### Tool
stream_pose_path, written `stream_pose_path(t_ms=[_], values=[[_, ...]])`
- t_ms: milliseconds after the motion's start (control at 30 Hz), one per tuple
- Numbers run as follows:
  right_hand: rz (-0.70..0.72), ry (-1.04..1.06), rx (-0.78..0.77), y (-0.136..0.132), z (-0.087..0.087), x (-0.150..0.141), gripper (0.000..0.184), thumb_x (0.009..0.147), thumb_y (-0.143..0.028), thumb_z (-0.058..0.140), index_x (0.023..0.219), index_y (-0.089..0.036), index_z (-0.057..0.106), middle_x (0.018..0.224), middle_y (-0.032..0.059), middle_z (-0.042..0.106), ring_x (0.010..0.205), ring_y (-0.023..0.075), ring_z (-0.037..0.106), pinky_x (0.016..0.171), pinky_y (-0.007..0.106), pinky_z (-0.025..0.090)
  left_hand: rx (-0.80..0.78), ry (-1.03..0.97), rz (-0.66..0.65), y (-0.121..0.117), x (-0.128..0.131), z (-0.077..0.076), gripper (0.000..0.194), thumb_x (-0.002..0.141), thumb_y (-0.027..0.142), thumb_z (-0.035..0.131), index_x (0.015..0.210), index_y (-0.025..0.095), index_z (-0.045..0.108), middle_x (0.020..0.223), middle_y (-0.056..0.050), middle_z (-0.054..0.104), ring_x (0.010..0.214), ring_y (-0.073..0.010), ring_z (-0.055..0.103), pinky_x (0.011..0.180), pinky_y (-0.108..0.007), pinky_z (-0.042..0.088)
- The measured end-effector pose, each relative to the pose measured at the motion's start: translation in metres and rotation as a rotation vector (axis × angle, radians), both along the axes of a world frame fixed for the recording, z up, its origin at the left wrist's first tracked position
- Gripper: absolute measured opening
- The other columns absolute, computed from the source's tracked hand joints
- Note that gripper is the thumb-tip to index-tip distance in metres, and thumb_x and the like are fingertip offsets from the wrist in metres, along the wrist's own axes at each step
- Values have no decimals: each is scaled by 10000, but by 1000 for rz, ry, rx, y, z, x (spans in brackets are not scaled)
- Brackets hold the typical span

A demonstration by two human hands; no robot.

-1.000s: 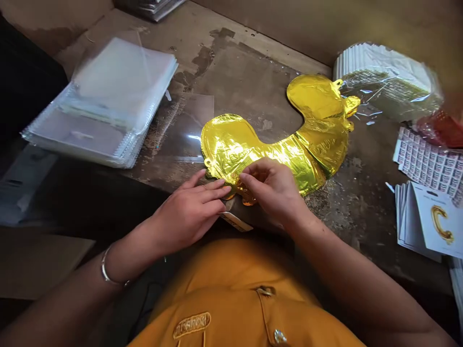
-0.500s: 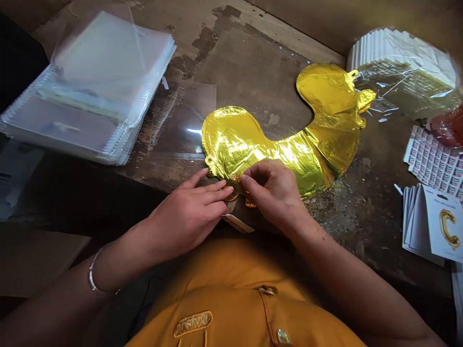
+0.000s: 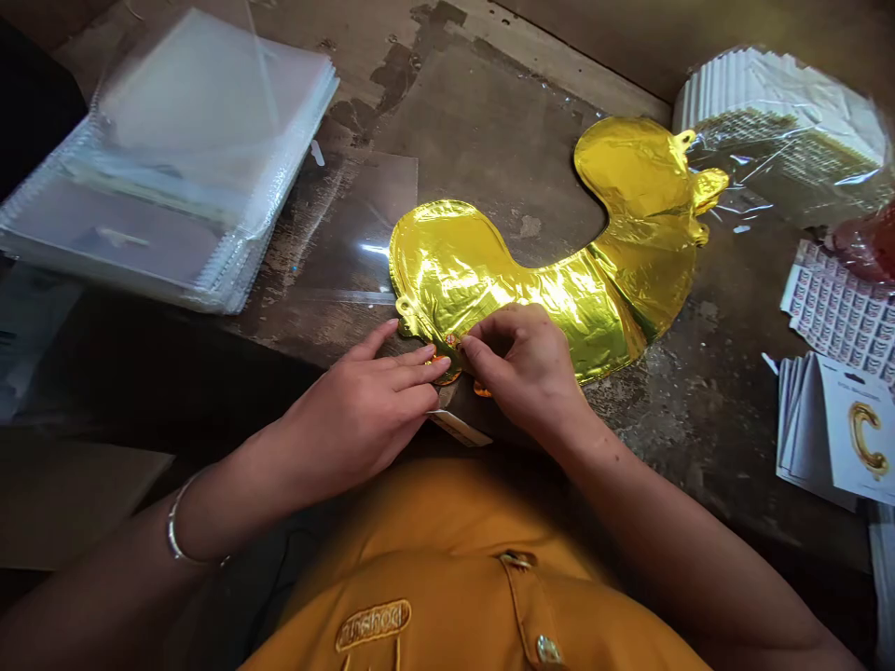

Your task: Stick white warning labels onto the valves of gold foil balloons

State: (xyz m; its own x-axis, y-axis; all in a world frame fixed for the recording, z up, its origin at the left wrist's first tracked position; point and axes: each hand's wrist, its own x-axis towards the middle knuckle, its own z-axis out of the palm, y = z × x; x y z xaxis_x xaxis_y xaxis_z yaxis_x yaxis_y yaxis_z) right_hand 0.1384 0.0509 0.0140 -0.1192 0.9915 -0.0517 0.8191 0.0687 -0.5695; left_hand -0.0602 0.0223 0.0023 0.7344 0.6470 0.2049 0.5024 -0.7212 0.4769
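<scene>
A flat gold foil balloon (image 3: 559, 317), curved like a letter C, lies on the worn dark table. At its lower left edge, the fingers of my left hand (image 3: 370, 401) are stretched out and rest on the foil near a small tab. Close beside them, the thumb and forefinger of my right hand (image 3: 524, 368) pinch together at a small sticker (image 3: 451, 341) against the foil. Part of the sticker is hidden by the fingertips. A narrow pale strip (image 3: 460, 429) sticks out at the table edge below my hands.
A stack of clear plastic sleeves (image 3: 210, 121) stands at left, with a single clear sleeve (image 3: 370, 214) near the balloon. To the right are a plastic-wrapped white stack (image 3: 783, 112), a sheet of printed stickers (image 3: 839, 308), a red item (image 3: 867, 247) and folded balloon cards (image 3: 857, 429).
My right thumb and forefinger have shifted very slightly left at the sticker, and less of it shows now. My left hand and the balloon stay nearly in place.
</scene>
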Motion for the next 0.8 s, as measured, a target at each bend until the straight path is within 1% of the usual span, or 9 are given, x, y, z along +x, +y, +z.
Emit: stream_pose_path(t_ms=[200,300,333,400,433,500,600,667,800], values=[[28,-75,89,-1,-5,-1,161,776,-267,644,643,-178,624,700,37,605,710,171,511,685,329,396,-8,20,-1,0,0,1,186,923,148,461,967,182,638,1250,-61,649,1209,-208,573,1168,-499,180],[-22,-168,202,0,-9,2,192,754,-338,686,808,-177,596,793,52,591,734,189,496,679,336,405,-16,17,6,-1,0,0,178,923,153,461,973,188,628,1247,-54,652,1198,-216,581,1165,-525,165],[-48,-206,250,0,-10,4,213,757,-331,681,863,-175,582,833,67,585,739,195,492,676,341,412,-21,13,11,-1,1,0,178,926,157,461,981,190,626,1250,-52,650,1194,-218,584,1163,-532,161],[-60,-278,366,-1,-7,9,140,810,-259,606,912,-168,575,887,101,577,760,211,492,687,353,429,-36,0,26,-1,1,0,177,926,167,464,990,195,627,1246,-51,652,1184,-220,592,1159,-544,162],[-22,-301,436,-3,-4,11,94,839,-208,552,914,-164,587,901,115,583,784,218,499,712,357,441,-46,-8,33,-1,1,0,178,924,169,467,990,198,629,1242,-50,655,1179,-222,595,1156,-551,165],[172,-309,528,-10,2,13,151,873,-145,485,939,-151,620,949,129,619,864,227,522,804,358,463,-72,-16,22,0,-1,-1,187,916,160,470,993,205,635,1258,-46,646,1195,-223,583,1154,-556,175],[482,-279,469,-21,3,14,239,887,-142,505,1087,-118,634,1106,115,663,997,223,555,926,340,474,-89,-46,4,-1,-4,-2,192,906,155,478,981,211,645,1288,-46,622,1229,-208,552,1156,-517,222],[529,-293,422,-27,-2,13,289,884,-138,521,1149,-83,625,1170,128,664,1033,226,579,947,344,489,-95,-89,47,-4,-7,-4,171,900,170,498,956,204,655,1272,-60,619,1209,-196,554,1134,-454,305],[543,-367,531,-30,-12,11,302,875,-71,478,1121,-7,640,1160,216,662,1051,259,617,932,390,509,-137,-141,148,-9,-10,-4,156,889,175,523,942,180,669,1213,-92,592,1125,-185,575,978,-327,473]])
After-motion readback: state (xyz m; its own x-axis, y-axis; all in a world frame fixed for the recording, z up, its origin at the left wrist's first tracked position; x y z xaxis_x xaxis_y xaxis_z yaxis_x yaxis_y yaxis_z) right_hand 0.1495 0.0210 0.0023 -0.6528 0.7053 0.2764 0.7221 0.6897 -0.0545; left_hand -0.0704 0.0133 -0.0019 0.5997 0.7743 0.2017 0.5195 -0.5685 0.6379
